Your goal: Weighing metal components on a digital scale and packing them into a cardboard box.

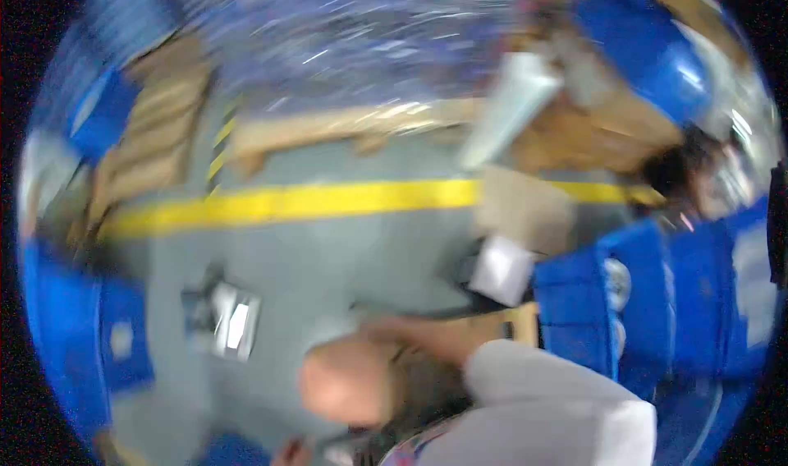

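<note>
On my feed I am seeing grey floor, a yellow line, a loaded pallet and blue bins, fingers showing too blurred to tell whether apart or together.

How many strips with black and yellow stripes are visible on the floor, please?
1: the striped strip, left of the wrapped load's wooden base, running toward the long yellow line. The picture is blurred, and others may be hidden.

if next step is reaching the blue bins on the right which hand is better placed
Right, probably: the pale sleeve at lower right, apparently the right arm's, lies close to those blue bins. Blur leaves the hands themselves unclear.
</note>
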Motion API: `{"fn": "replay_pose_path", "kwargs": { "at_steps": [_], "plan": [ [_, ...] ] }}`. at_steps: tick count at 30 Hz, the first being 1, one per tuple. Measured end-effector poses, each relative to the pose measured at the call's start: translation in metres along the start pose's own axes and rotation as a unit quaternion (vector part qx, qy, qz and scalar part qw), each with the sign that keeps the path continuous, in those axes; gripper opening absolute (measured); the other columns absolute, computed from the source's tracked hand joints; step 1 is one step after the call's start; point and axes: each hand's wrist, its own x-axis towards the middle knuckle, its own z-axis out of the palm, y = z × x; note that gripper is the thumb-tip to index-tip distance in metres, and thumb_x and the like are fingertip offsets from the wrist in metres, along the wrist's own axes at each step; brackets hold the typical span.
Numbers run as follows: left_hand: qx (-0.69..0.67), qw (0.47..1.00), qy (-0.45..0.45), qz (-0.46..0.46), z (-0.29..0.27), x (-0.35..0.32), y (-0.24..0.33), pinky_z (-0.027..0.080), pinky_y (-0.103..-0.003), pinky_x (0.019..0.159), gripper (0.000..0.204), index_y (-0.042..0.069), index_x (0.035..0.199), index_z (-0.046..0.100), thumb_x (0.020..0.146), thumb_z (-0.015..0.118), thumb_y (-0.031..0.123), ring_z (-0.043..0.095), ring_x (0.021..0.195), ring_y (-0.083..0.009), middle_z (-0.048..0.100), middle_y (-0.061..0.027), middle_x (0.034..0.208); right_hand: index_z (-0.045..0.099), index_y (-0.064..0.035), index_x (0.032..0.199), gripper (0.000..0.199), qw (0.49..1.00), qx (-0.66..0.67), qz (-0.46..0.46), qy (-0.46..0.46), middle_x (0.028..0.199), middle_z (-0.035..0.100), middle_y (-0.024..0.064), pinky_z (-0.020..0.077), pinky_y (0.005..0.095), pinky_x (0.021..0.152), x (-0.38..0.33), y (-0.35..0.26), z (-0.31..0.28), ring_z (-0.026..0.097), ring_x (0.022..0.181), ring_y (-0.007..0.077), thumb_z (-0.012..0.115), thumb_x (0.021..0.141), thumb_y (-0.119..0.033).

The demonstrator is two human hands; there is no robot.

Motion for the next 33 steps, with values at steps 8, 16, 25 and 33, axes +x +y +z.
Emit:
{"fn": "replay_pose_path", "kwargs": {
  "at_steps": [8, 16, 25, 33],
  "plan": [
    [0.025, 0.999, 0.006, -0.025, -0.012, 0.006, -0.002, 0.046, -0.035, 0.081, 0.047, 0.012, 0.128, 0.047, 0.090, 0.051, 0.039, 0.061, 0.094, -0.0232, 0.064, -0.0113, 0.101, 0.066, -0.0059, 0.090, 0.029, 0.920, 0.005, -0.234, -0.314, 0.087, 0.065, 0.0100, 0.0459, 0.0424, 0.068, -0.044, -0.256, 0.143, 0.058, 0.076, 0.0245, 0.059, 0.076, -0.030],
    [-0.008, 1.000, 0.010, -0.005, -0.009, 0.003, -0.012, 0.047, -0.035, 0.077, 0.044, 0.007, 0.126, 0.047, 0.091, 0.052, 0.034, 0.061, 0.086, -0.0243, 0.064, -0.0140, 0.093, 0.066, -0.0061, 0.091, 0.029, 0.928, -0.007, -0.220, -0.302, 0.089, 0.065, 0.0102, 0.0459, 0.0421, 0.069, -0.063, -0.221, 0.164, 0.058, 0.078, 0.0241, 0.059, 0.077, -0.031],
    [0.008, 1.000, -0.009, -0.022, -0.017, 0.004, -0.005, 0.046, -0.035, 0.083, 0.048, 0.012, 0.128, 0.046, 0.091, 0.049, 0.042, 0.061, 0.094, -0.0274, 0.063, -0.0155, 0.103, 0.065, -0.0064, 0.092, 0.030, 0.946, -0.030, -0.190, -0.262, 0.090, 0.065, 0.0104, 0.0458, 0.0418, 0.071, -0.076, -0.186, 0.151, 0.058, 0.080, 0.0237, 0.058, 0.077, -0.032],
    [0.011, 1.000, 0.004, -0.028, -0.019, 0.001, 0.001, 0.046, -0.035, 0.084, 0.046, 0.013, 0.126, 0.048, 0.091, 0.049, 0.042, 0.061, 0.096, -0.0262, 0.063, -0.0134, 0.103, 0.065, -0.0067, 0.093, 0.031, 0.957, -0.043, -0.177, -0.225, 0.092, 0.065, 0.0105, 0.0458, 0.0415, 0.072, -0.088, -0.177, 0.145, 0.058, 0.082, 0.0234, 0.058, 0.078, -0.033]
  ]
}}
